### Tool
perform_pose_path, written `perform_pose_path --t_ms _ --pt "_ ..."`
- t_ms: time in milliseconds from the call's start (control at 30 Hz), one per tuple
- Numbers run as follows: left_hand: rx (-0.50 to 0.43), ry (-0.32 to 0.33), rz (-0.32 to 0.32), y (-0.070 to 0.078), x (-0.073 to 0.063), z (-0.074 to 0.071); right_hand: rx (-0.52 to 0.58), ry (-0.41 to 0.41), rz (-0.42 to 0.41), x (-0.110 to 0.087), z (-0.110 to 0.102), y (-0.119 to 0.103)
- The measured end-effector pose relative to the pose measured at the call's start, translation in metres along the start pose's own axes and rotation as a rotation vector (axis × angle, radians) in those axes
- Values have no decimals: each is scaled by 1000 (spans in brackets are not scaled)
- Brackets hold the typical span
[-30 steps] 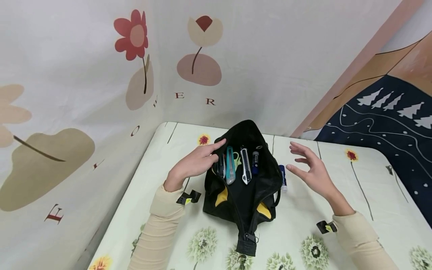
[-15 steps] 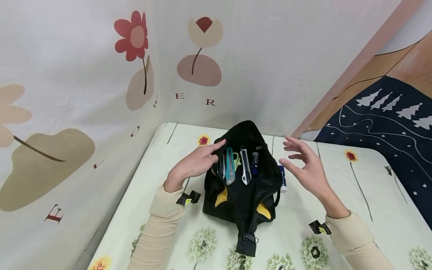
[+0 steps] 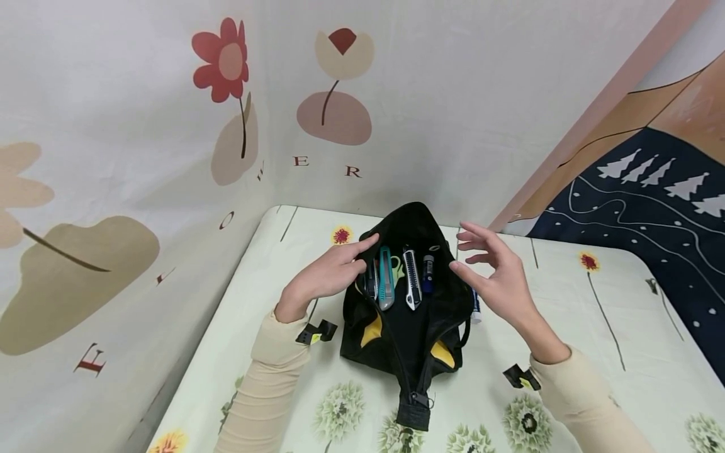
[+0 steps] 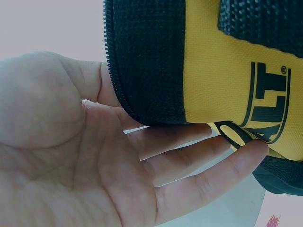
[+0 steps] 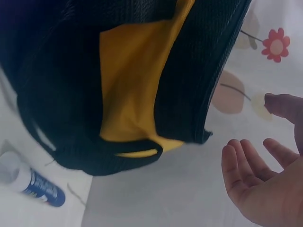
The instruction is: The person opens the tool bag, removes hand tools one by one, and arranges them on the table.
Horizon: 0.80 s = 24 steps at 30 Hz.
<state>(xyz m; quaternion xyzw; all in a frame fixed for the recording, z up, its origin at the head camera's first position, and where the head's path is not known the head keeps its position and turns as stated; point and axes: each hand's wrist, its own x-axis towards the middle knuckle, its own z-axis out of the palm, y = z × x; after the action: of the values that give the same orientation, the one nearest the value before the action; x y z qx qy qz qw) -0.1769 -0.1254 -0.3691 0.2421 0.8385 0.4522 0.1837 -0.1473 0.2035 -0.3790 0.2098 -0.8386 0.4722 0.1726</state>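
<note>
A black and yellow zippered tool bag (image 3: 410,340) stands unzipped on the table. My left hand (image 3: 325,270) holds its left rim, the thumb over the zippered edge and several fingers along the yellow outside (image 4: 218,94). Inside are a teal box cutter (image 3: 386,280), a silver and black box cutter (image 3: 412,280), light green scissors (image 3: 398,267), a blue glue stick (image 3: 428,274) and a partly hidden dark tool (image 3: 372,279). My right hand (image 3: 498,277) hovers, fingers spread and holding nothing, beside the right rim. Another blue and white glue stick (image 5: 35,184) lies outside the bag, mostly hidden from the head view.
The table has a pale flower-print cover (image 3: 566,302). Printed cloth walls (image 3: 430,126) rise behind it and to the left. A dark cloth with white trees (image 3: 651,201) hangs at the right.
My right hand has moved left toward the bag's right rim, now covering part of the outer glue stick. My left hand and the bag have stayed in place.
</note>
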Motion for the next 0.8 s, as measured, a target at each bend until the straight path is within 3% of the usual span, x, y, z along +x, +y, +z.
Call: perform_pose_path --t_ms 300,800 --pt "-6 -1 7 0 -1 0 50 -27 -13 6 20 -7" --pt "-3 0 -5 0 0 -1 12 -169 -15 10 53 -2"
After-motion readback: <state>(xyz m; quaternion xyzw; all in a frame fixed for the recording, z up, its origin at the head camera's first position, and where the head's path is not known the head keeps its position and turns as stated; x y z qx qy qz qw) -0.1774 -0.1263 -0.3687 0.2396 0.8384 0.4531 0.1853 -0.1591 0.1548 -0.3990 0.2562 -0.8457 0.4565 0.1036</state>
